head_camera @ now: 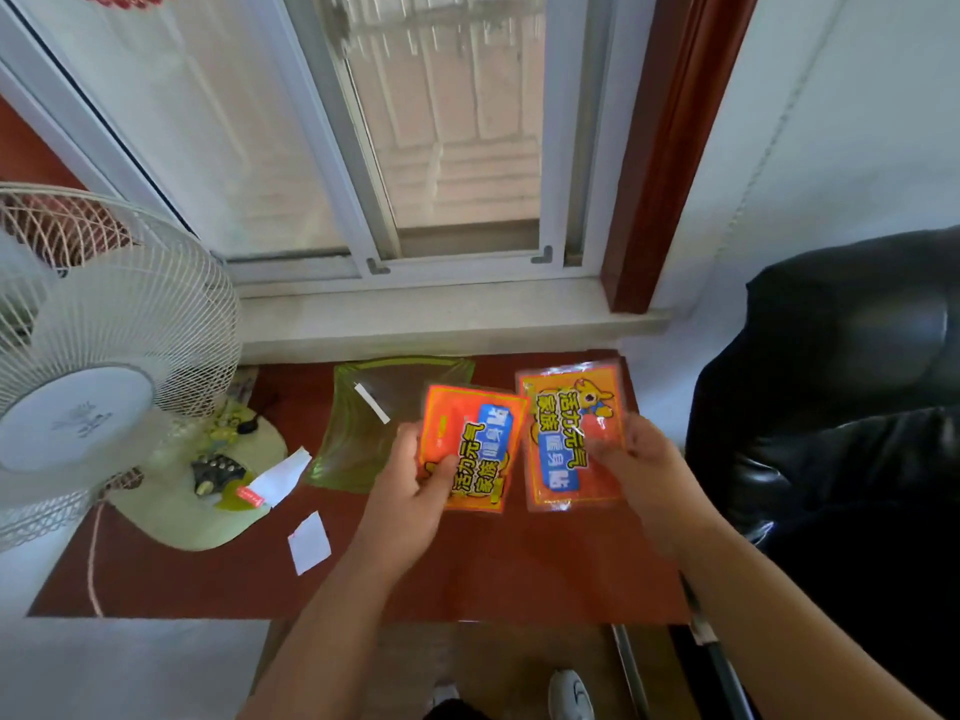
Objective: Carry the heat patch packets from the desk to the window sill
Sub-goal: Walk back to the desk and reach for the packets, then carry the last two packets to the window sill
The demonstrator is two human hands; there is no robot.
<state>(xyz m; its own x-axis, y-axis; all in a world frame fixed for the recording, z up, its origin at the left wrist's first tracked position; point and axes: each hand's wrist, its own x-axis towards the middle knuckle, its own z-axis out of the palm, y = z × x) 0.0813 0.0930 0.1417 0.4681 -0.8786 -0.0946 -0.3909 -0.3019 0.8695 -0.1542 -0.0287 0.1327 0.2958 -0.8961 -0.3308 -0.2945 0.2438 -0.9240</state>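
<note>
Packets sit above the red desk (467, 574): left hand (415, 485) pinches the left packet (470, 446), right hand (641, 462) grips the right packet (571, 433). Green dish (358, 433) and fan (104, 366) lie before the window sill (441, 319).

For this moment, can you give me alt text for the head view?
A person holds two orange heat patch packets above a red desk, one in the left hand and one in the right hand. The bare window sill lies just beyond; a white fan stands at left.
</note>
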